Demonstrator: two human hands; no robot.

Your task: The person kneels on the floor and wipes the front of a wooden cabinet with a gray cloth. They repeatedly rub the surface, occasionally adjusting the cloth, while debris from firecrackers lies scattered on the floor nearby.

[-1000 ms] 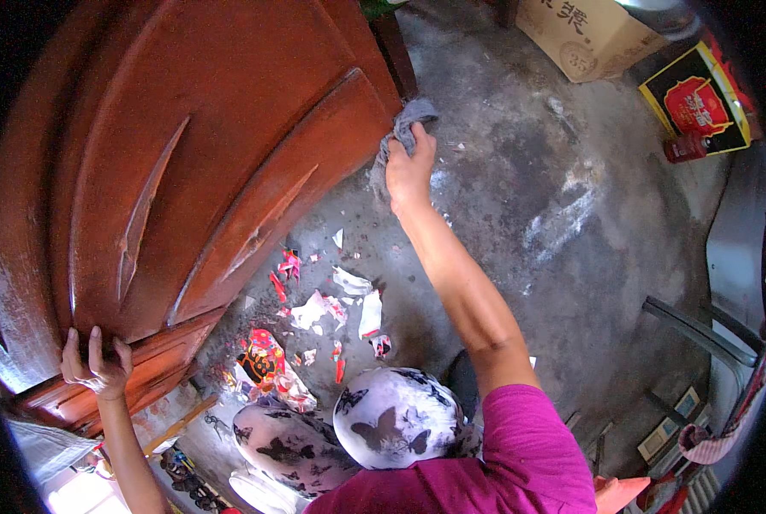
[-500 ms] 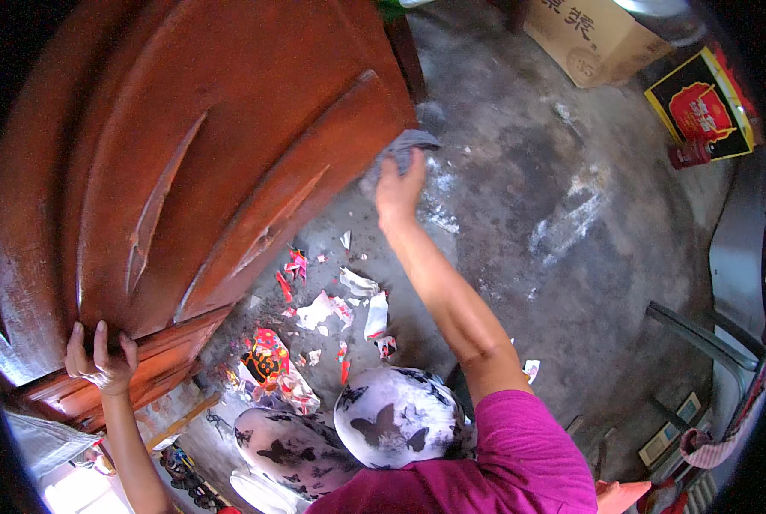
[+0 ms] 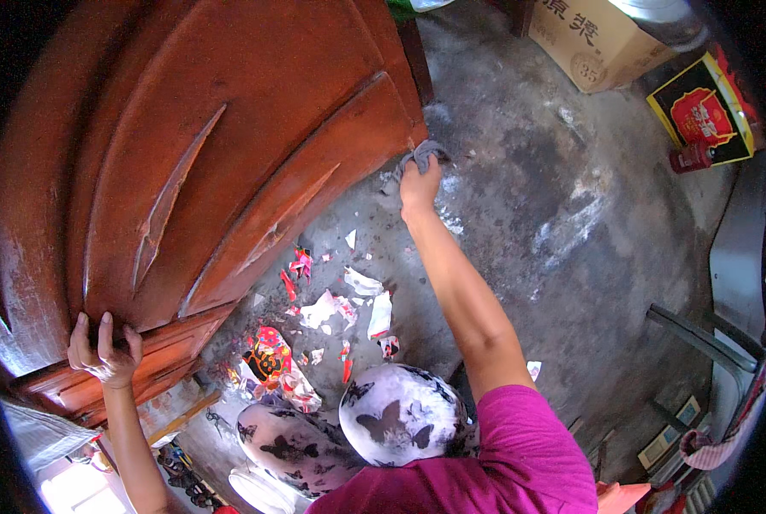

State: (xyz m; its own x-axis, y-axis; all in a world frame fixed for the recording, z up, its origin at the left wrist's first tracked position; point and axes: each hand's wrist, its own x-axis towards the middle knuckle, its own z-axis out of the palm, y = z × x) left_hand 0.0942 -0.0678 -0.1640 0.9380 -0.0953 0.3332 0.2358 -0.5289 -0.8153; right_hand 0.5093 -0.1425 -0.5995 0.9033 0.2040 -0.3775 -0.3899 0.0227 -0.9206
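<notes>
A large reddish-brown wooden door (image 3: 254, 103) with carved curved grooves fills the left side. At its near end, my left hand (image 3: 106, 353) rests against the wood with the fingers apart. Stretched out ahead, my right hand (image 3: 421, 184) is closed on a grey cloth (image 3: 426, 152). The cloth bunches over the fingers and touches the door's right edge near the far corner. Part of the cloth is hidden behind the hand.
Torn red and white paper scraps (image 3: 324, 310) litter the concrete floor (image 3: 520, 171) before my knees. A cardboard box (image 3: 593, 43), a black-and-red box (image 3: 700, 111) and a dark red can (image 3: 689, 158) stand at the far right. A metal frame (image 3: 700, 338) stands nearer on the right.
My right hand and the cloth have shifted slightly right and nearer along the door's edge. My left hand stays at about the same place on the wood; the view has shifted slightly.
</notes>
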